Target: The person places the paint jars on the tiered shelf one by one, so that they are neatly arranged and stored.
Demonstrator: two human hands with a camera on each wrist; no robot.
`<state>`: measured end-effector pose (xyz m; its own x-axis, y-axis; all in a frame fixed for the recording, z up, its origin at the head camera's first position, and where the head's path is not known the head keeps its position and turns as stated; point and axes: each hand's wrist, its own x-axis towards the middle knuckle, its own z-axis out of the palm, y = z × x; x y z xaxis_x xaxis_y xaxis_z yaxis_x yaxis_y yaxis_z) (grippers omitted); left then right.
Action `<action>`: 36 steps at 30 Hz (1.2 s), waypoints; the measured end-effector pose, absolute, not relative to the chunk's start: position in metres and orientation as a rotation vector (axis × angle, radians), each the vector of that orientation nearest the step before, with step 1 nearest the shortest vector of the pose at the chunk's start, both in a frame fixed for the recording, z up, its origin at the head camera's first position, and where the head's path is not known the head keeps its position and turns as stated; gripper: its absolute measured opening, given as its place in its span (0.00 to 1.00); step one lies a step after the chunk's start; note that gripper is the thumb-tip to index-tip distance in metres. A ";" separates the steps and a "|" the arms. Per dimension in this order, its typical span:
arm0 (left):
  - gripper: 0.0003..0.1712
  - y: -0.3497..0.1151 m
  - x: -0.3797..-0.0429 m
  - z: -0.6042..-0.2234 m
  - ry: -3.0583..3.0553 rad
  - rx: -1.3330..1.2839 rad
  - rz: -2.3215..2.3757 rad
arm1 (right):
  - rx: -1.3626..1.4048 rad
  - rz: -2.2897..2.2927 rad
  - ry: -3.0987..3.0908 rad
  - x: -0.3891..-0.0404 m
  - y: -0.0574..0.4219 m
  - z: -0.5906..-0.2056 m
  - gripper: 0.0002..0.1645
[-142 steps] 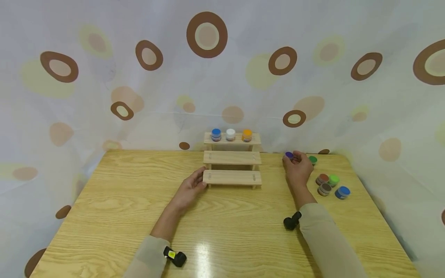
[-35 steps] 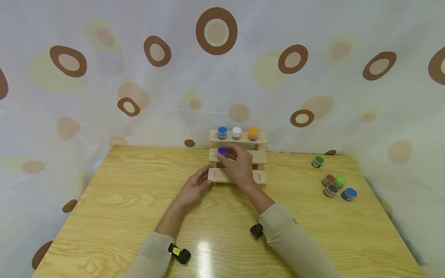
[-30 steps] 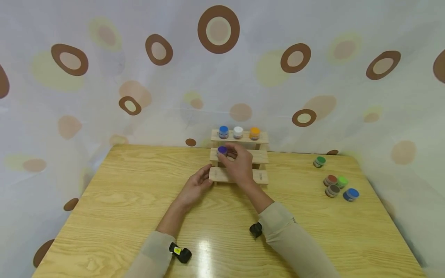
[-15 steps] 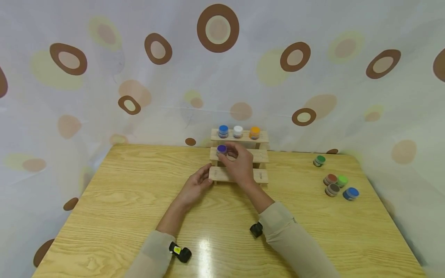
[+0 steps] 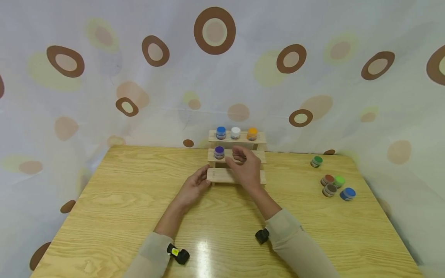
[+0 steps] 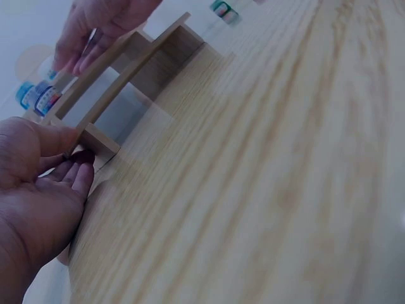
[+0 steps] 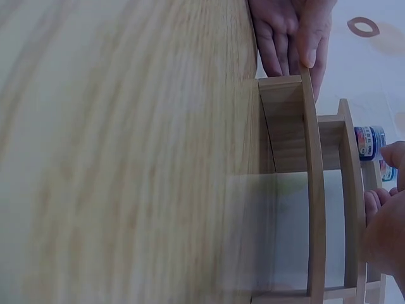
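A small wooden three-step rack (image 5: 236, 175) stands against the back of the table. On its middle step, at the left end, sits a purple-lidded paint jar (image 5: 219, 152). My right hand (image 5: 247, 168) hovers just right of that jar, thumb and fingers apart, holding nothing. The top step carries a blue paint jar (image 5: 221, 133), a white one (image 5: 235, 133) and an orange one (image 5: 252, 134). With thumb on the step's edge and fingers below, my left hand (image 5: 192, 188) holds the left end of the lowest step. The left wrist view shows this hold (image 6: 47, 171) up close.
Off to the right on the table (image 5: 139, 173) are a dark green jar (image 5: 316, 161), a red-brown jar (image 5: 327, 180), a light green jar (image 5: 338, 181), a dark brown jar (image 5: 329, 190) and a blue jar (image 5: 348, 194). A patterned curtain (image 5: 167, 88) hangs directly behind.
My right hand carried the purple jar from the table's right side to the middle step, then let go and drew slightly right. My left hand stays at the rack's left end.
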<state>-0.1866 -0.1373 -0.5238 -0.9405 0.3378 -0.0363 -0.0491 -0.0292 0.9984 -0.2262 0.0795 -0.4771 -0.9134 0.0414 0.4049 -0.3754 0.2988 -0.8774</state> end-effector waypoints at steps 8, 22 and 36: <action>0.37 -0.134 -0.186 -0.525 1.964 0.307 2.066 | 0.287 1.692 -2.163 -0.217 0.100 -0.481 0.22; 0.37 -0.135 -0.187 -0.526 1.977 0.312 2.061 | 0.232 1.828 -2.069 -0.193 0.146 -0.484 0.26; 0.38 -0.136 -0.186 -0.525 1.954 0.312 2.066 | -0.023 1.811 -2.073 -0.173 0.197 -0.491 0.21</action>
